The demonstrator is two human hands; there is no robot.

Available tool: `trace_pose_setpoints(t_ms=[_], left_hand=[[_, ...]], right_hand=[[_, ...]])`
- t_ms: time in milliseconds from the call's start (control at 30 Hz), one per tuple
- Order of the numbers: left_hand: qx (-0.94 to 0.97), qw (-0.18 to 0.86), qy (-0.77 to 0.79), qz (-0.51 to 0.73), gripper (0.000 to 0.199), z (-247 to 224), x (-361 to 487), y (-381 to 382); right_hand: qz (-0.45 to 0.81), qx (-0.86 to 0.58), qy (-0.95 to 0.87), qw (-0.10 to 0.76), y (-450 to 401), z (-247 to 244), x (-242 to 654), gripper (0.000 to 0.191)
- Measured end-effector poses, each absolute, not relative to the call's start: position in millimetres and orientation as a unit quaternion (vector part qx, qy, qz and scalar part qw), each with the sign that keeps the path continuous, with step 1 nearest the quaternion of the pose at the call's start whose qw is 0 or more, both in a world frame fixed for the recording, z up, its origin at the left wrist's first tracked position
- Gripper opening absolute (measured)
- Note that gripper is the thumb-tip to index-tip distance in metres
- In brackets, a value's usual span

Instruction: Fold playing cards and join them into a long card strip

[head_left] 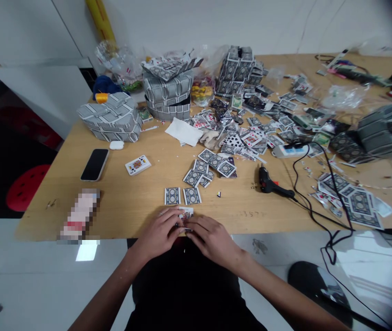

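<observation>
At the table's front edge, my left hand (161,231) and my right hand (213,237) come together over a playing card (186,212). The fingers of both are closed on it, and its near part is bent up, mostly hidden under my fingers. Just beyond them lie two squarish folded cards (172,196) with blue patterned backs, side by side. Farther out is a loose group of similar folded cards (196,174). A deck of cards (138,165) with a king face up rests to the left.
A black phone (94,164) and a white earbud case (116,145) lie at left. Woven card baskets (113,117) stand behind. A glue gun (271,183) with a trailing cord (315,214) lies at right, near a white power strip (290,151). Scattered cards (233,140) cover the back.
</observation>
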State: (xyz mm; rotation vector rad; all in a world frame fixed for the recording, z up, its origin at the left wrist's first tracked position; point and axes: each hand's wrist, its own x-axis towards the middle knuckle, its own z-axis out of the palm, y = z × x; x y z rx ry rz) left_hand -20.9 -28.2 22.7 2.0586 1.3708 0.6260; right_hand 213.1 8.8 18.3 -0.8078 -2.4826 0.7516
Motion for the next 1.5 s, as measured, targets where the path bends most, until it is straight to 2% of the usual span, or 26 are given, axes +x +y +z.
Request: trace_pose_setpoints(t_ms=[433,600,700,1033,1267,1400,1500], left_hand=[[0.796,0.256,0.498,0.228,0.011,16,-24,-27],[0.794,0.264,0.500,0.223,0.026,19,-25,-23],[0.798,0.259,0.495,0.227,0.025,18,-25,-22],[0.801,0.199,0.512,0.239,0.017,15,-13,-33],[0.832,0.101,0.484,0.253,0.016,4,-12,-58],[0.845,0.072,0.452,0.275,0.020,5,-16,-69],[0.822,0.059,0.456,0.336,0.021,14,-12,-70]], right_hand=[[0.272,-0.313,-0.896,0.156,10,26,206,0.018],[0.300,-0.326,-0.884,0.148,12,27,205,0.020],[0.298,-0.321,-0.886,0.153,12,26,206,0.019],[0.213,-0.257,-0.920,0.203,-3,6,221,0.033],[0.164,-0.218,-0.905,0.327,-14,-22,232,0.033],[0.174,-0.205,-0.903,0.336,-12,-12,236,0.035],[0.207,-0.204,-0.889,0.356,-9,6,234,0.036]])
